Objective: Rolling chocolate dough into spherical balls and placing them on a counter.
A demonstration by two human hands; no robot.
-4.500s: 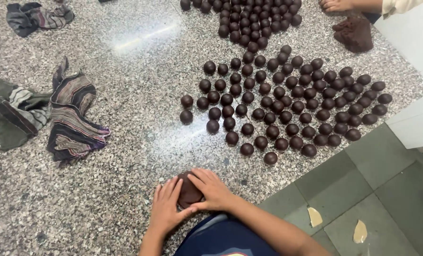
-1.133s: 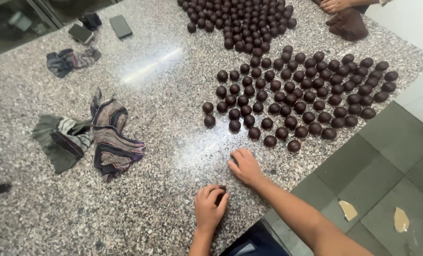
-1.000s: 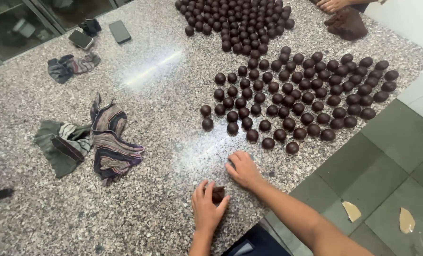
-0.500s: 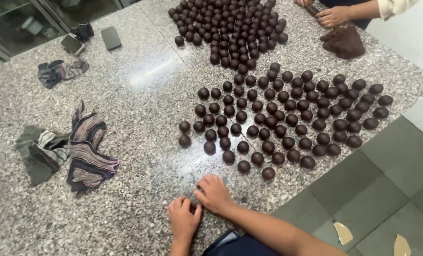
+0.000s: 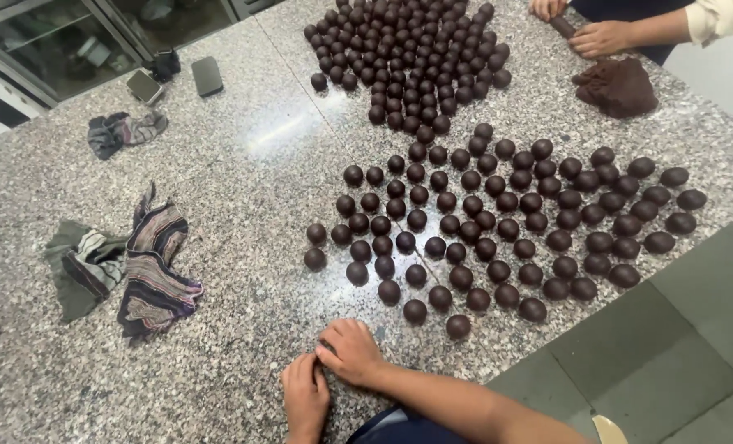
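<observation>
My left hand (image 5: 305, 399) and my right hand (image 5: 352, 352) meet at the near edge of the speckled granite table (image 5: 243, 164). Their fingers are closed together over a small dark dough piece (image 5: 324, 349), which is almost fully hidden. Just beyond my hands lies a wide group of several dark brown dough balls (image 5: 506, 222) in loose rows. The nearest ball (image 5: 458, 326) is a short way right of my right hand. A second, denser cluster of balls (image 5: 407, 57) lies at the far side.
Another person's hands (image 5: 601, 37) at the top right roll a dough log, beside a big dark dough lump (image 5: 617, 86). Striped cloths (image 5: 149, 263) lie at the left, a rag (image 5: 124, 131) and two phones (image 5: 206, 76) further back. Green floor tiles (image 5: 679, 353) lie past the table's right edge.
My hands have drawn together again at the table's near edge, covering the dough piece that showed between them a second ago. The view has shifted slightly.
</observation>
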